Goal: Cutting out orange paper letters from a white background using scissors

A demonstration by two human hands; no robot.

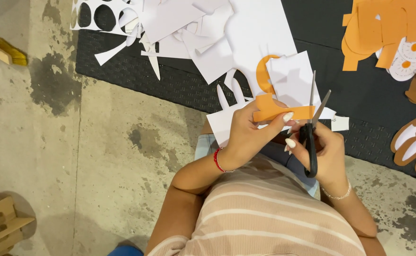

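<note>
The left hand [246,135] pinches an orange paper piece [276,111]; at its three o'clock, the right hand [326,154] grips open scissors [312,128].

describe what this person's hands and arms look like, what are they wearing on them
Both arms are bare, no sleeves. The left hand has a red bracelet at the wrist; the right hand has a thin pale beaded bracelet. The fingernails are long and painted a pale, whitish colour.
</note>
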